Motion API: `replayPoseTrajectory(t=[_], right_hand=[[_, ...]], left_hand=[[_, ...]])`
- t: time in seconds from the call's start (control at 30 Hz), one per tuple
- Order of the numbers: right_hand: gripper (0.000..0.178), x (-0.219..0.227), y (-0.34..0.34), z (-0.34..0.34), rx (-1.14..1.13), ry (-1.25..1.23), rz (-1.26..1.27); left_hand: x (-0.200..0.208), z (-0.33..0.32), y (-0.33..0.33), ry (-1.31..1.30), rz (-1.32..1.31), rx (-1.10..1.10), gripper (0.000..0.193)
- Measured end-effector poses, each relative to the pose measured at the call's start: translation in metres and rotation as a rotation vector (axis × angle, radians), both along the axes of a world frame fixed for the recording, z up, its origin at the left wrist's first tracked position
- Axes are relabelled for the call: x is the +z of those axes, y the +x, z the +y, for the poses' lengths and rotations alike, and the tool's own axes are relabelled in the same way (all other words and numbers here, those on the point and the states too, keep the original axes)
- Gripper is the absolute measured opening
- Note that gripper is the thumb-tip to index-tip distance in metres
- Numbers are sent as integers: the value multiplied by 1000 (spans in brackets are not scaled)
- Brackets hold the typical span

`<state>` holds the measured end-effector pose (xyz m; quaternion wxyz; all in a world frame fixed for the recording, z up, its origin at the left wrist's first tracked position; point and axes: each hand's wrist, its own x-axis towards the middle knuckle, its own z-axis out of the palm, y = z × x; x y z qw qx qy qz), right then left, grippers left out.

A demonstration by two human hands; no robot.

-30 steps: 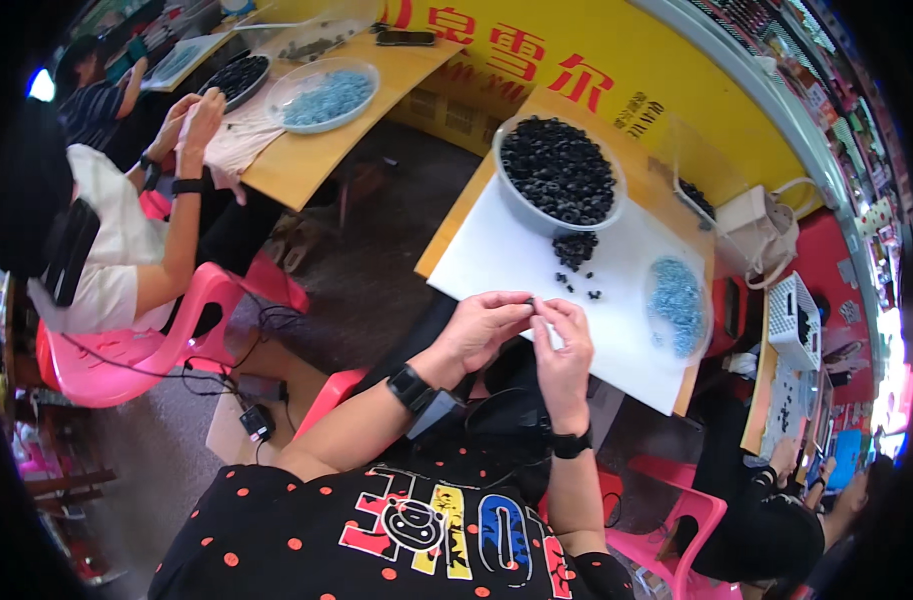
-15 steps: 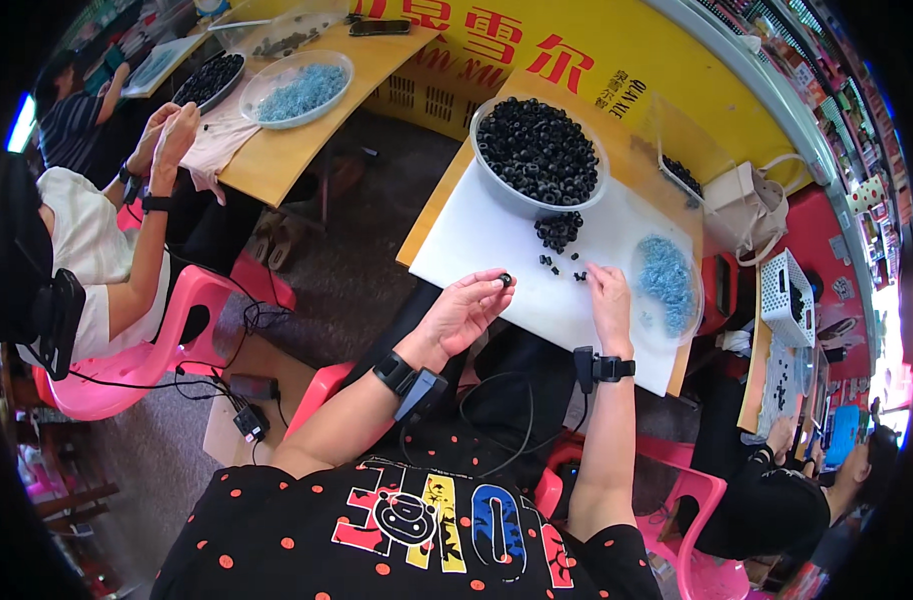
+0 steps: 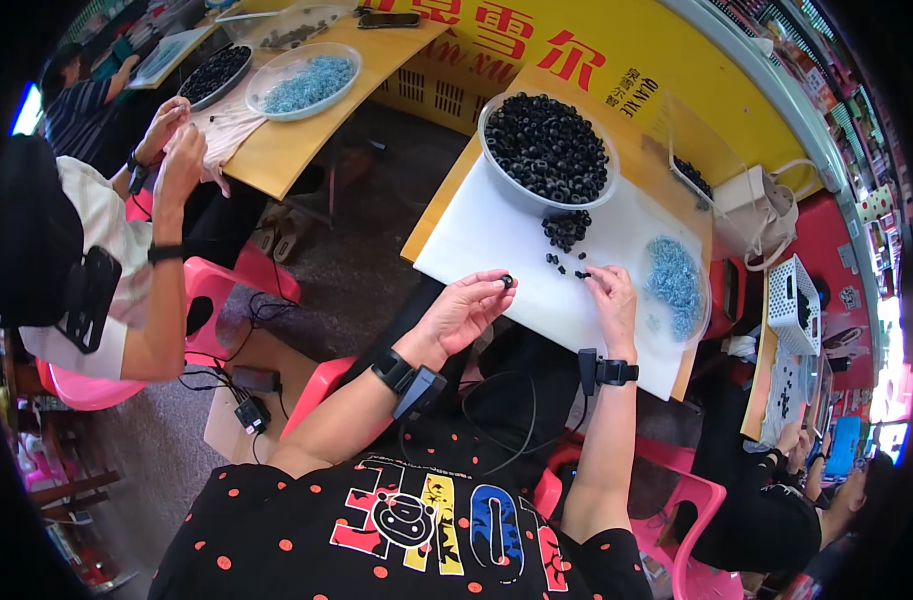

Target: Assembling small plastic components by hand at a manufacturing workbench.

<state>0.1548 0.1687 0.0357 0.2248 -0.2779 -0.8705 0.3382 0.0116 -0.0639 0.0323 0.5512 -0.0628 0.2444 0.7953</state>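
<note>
My left hand (image 3: 464,315) is turned palm up. Its thumb and fingertips pinch a small round black piece (image 3: 508,282), ring-like in outline. Over the white board (image 3: 467,232), my right hand (image 3: 615,312) has its thumb and forefinger together at a tiny black part (image 3: 582,274). A few loose black parts lie just beyond, below a small heap of black parts (image 3: 567,231). Behind the heap stands a white bowl (image 3: 532,203) full of black pieces. To the right of my right hand is a pile of clear bluish small pieces (image 3: 674,285) in a shallow clear tray.
A clear box (image 3: 699,182) and a pale bag (image 3: 762,215) stand at the table's right. A white basket (image 3: 795,305) is farther right. At left, a person works at another wooden table (image 3: 287,160) with a tray of bluish pieces (image 3: 312,85). Cables (image 3: 252,400) lie beside my seat.
The view has shifted slightly. My right fingers have moved a little at the tiny black part. My left hand keeps its pinch. The person at left has leaned and moved their hands.
</note>
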Motion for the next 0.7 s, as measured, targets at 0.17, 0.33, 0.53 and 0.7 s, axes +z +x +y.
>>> replayPoseTrajectory(t=[0.17,0.33,0.53,0.7], right_hand=[[15,1,6,-8,-131,-149,157],[15,19,5,-60,-89,-604,493],[22,42,3,-111,-1,-900,535],[23,47,-1,-120,5,-916,515]], left_hand=[[4,3,3,9,5,-21,29],[13,11,8,17,48,-60,28],[13,15,13,22,116,-109,26],[14,11,12,39,118,-107,25]])
